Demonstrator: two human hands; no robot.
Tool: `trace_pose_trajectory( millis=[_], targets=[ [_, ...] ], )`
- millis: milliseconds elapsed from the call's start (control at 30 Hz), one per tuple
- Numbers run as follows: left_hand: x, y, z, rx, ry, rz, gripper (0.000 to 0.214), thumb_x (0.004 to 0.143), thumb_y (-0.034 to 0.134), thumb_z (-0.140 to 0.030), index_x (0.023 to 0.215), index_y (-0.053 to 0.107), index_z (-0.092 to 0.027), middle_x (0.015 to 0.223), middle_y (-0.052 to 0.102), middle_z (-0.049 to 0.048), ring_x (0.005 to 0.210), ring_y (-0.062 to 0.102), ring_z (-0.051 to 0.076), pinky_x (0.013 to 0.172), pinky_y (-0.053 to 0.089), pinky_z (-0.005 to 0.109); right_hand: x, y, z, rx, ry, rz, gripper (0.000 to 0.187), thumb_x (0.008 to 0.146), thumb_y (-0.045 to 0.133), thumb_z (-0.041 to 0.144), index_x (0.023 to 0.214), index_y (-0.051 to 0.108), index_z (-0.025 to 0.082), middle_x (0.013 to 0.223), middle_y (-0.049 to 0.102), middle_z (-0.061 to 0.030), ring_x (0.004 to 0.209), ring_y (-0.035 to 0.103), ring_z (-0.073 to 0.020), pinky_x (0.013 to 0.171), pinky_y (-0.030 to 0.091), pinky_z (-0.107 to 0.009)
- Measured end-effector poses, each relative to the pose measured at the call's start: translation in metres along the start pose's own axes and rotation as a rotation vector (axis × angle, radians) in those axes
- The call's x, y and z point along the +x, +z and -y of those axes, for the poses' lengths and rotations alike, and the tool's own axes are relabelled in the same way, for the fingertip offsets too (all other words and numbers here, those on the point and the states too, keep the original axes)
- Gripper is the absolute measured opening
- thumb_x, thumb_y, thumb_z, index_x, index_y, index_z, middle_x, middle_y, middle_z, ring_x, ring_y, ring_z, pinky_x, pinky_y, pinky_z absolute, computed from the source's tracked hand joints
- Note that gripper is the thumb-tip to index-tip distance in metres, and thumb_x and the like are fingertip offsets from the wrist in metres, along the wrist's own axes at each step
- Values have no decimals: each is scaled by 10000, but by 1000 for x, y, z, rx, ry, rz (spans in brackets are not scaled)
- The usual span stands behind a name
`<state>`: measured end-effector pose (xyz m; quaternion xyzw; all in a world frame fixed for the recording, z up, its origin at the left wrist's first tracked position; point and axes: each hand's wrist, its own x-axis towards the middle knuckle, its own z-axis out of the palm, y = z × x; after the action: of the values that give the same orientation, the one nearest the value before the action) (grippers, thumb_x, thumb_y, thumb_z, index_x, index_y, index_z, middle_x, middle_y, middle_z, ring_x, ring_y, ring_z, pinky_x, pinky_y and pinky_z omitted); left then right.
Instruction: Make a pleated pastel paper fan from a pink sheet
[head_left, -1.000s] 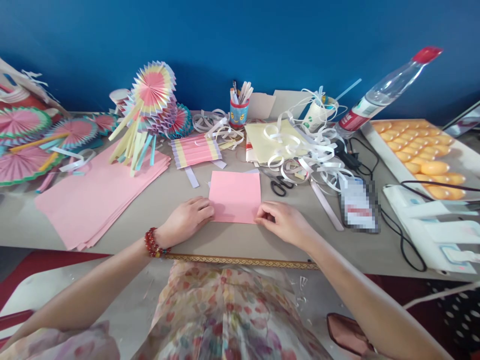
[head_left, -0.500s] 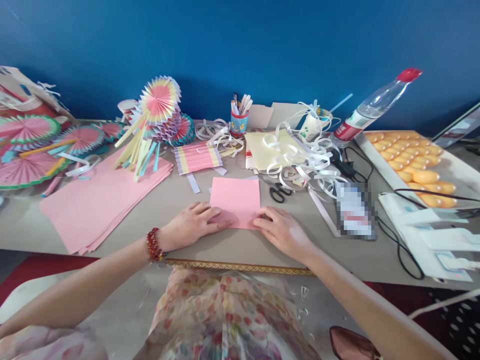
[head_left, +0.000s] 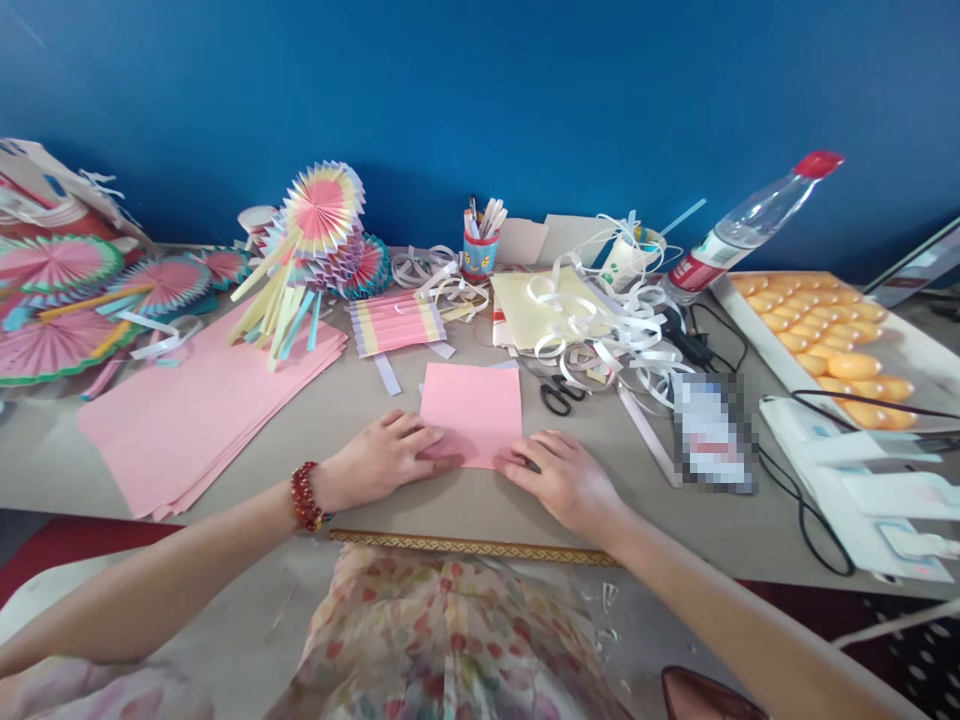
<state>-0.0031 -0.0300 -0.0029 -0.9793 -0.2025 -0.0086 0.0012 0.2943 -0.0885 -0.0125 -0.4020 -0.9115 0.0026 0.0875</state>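
Observation:
A small square of pink paper (head_left: 472, 405) lies flat on the table in front of me. At its lower left my left hand (head_left: 386, 455), with a red beaded bracelet at the wrist, has its fingers bent over the side edge and its thumb along the bottom edge. My right hand (head_left: 566, 480) pinches the lower right corner between thumb and fingers. Beyond the square lies a pleated pink, yellow and lilac paper (head_left: 397, 322). Black-handled scissors (head_left: 556, 395) rest just right of the square, their blades partly hidden.
Large pink sheets (head_left: 202, 400) and folded paper rosettes (head_left: 322, 215) fill the left. Behind are a pen cup (head_left: 478, 255) and tangled white paper strips (head_left: 600, 325). At right stand a bottle (head_left: 742, 240), a tray of yellow-orange pieces (head_left: 832, 345) and a power strip (head_left: 855, 480).
The whole view has shifted slightly, so things appear a little lower. My fingers have drawn back slightly toward the bottom edge of the pink square, which remains flat.

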Motion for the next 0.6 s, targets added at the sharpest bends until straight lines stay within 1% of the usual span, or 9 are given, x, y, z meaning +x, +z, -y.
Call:
trace_pose_trajectory(
  millis=[100,167,233,300,367,433,500,600],
  targets=[
    [0,-1,-1,28,-4,-3,536,947,455,-151,1429,380,-374,1274,558,57,1058,502,228,912,393,372,-6,-3,3,-20,4,31,400,914,463,106,1251,606,269,1166,655,-76,1002,539,-235,883,409,-390],
    [0,-1,-1,32,-3,-3,543,942,455,-146,1431,380,-370,1276,561,56,1048,504,231,910,393,378,-11,-7,5,-8,27,50,430,916,474,136,1315,558,274,1282,612,-66,1091,517,-250,930,400,-411],
    [0,-1,-1,16,2,-2,566,925,479,-139,1429,382,-376,1297,554,52,1053,508,231,916,395,381,-15,-11,7,32,49,74,443,932,502,272,1374,501,269,1393,535,-56,1181,476,-272,976,390,-442],
    [-4,-2,-1,1,-2,-6,585,907,508,-138,1428,386,-374,1331,540,49,1069,512,231,930,398,386,-18,-14,8,72,43,89,553,919,517,454,1427,437,251,1459,467,-60,1240,441,-290,1014,380,-470],
    [-10,-3,-2,-5,-17,-5,569,911,512,-149,1428,395,-356,1374,522,49,1108,511,231,957,395,389,-21,-15,9,76,39,89,647,897,513,556,1453,398,246,1490,425,-61,1275,420,-298,1035,376,-486],
    [-20,-3,-5,-18,-37,1,519,943,481,-187,1436,393,-319,1428,489,51,1189,485,228,1009,377,389,-25,-14,9,57,54,77,662,894,508,575,1458,390,248,1506,399,-59,1296,406,-303,1031,388,-492],
    [-30,-3,-8,-46,-56,-5,495,973,447,-272,1461,362,-272,1471,450,54,1293,423,227,1080,330,397,-30,-11,8,42,86,61,658,901,501,565,1462,386,241,1507,396,-62,1311,392,-308,1026,400,-494],
    [-42,-1,-14,-78,-85,-25,550,980,426,-391,1492,306,-230,1504,407,52,1396,319,233,1158,243,410,-35,-8,9,36,110,47,632,924,480,532,1466,379,225,1497,412,-56,1327,374,-308,1041,392,-495]
  ],
)
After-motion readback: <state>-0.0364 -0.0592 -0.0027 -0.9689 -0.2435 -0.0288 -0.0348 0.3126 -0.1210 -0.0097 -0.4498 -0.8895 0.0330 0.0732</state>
